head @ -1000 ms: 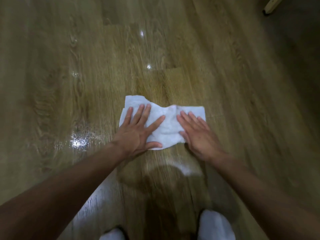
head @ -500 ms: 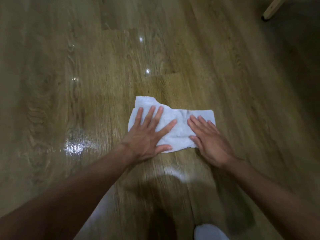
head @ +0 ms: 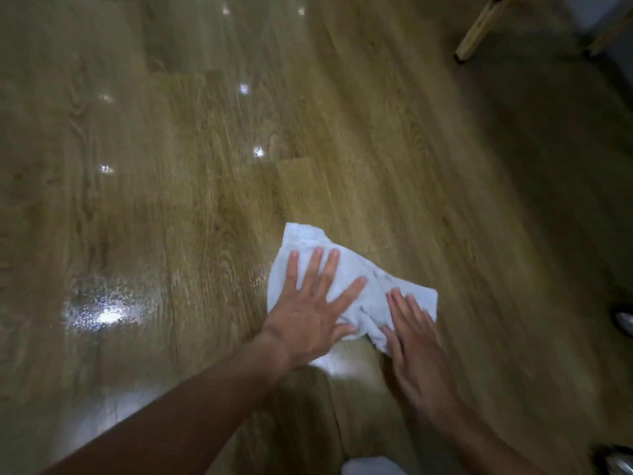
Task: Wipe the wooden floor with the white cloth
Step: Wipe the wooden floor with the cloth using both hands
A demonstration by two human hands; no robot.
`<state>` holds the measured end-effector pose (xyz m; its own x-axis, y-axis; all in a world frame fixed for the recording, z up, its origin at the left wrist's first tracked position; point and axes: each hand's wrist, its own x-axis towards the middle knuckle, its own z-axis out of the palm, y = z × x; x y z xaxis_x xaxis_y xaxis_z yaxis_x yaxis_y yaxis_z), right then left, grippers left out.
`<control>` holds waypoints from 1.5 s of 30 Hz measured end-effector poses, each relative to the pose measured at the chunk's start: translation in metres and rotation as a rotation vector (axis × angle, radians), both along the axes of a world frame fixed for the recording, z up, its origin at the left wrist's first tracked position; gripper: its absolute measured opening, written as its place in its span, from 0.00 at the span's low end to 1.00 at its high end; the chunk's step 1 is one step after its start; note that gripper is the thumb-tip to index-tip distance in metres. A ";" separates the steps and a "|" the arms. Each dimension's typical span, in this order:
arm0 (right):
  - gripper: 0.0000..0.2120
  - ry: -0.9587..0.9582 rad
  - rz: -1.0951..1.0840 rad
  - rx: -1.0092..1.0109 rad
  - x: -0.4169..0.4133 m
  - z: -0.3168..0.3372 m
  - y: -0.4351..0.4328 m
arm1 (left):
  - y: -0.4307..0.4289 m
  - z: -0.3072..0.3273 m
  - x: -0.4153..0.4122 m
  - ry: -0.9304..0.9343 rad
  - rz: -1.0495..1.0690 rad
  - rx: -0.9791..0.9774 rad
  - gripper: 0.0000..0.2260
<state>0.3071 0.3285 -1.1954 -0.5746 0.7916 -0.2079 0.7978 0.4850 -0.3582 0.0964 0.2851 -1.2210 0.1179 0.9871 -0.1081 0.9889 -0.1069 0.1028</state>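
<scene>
The white cloth (head: pixel 308 238) lies crumpled on the wooden floor (head: pixel 171 200), right of centre, with its right end slanting toward me. My left hand (head: pixel 308 313) presses flat on the cloth's left half, fingers spread. My right hand (head: pixel 416 347) lies flat on the cloth's near right corner, fingers straight and blurred by motion. Neither hand curls around the fabric. Part of the cloth is hidden under both palms.
A wet, shiny patch (head: pixel 106 313) glares on the floor to the left of the cloth. Pale wooden furniture legs (head: pixel 479 29) stand at the far right. A white sock (head: pixel 370 466) shows at the bottom edge, and dark objects (head: pixel 623 322) sit at the right edge.
Both hands have slid the cloth to the right across the floor. The cloth has bunched and turned, its right end now nearer me. The furniture legs have come further into view.
</scene>
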 end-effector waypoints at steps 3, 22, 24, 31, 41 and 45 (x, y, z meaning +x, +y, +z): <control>0.24 -0.038 0.025 0.058 0.000 -0.001 0.057 | 0.025 0.001 -0.002 0.040 0.004 0.013 0.33; 0.27 -0.156 -0.081 -0.076 -0.006 0.002 0.110 | 0.107 0.010 -0.019 -0.035 0.052 -0.125 0.36; 0.29 -0.176 -0.091 -0.069 -0.011 -0.001 0.132 | 0.109 0.005 -0.008 -0.032 0.094 -0.109 0.33; 0.36 -0.149 -0.162 -0.062 0.029 -0.007 0.088 | 0.059 0.004 0.038 -0.029 0.054 -0.034 0.31; 0.39 -0.080 -0.488 -0.146 0.023 -0.010 0.077 | 0.064 0.011 0.054 -0.004 -0.028 -0.077 0.37; 0.34 -0.186 -0.421 -0.029 0.011 -0.009 0.073 | 0.054 0.016 0.067 -0.043 0.056 -0.128 0.36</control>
<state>0.3184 0.4017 -1.2040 -0.1550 0.9405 -0.3022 0.9753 0.0969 -0.1986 0.1636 0.3389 -1.2050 0.0705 0.9708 -0.2294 0.9873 -0.0351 0.1547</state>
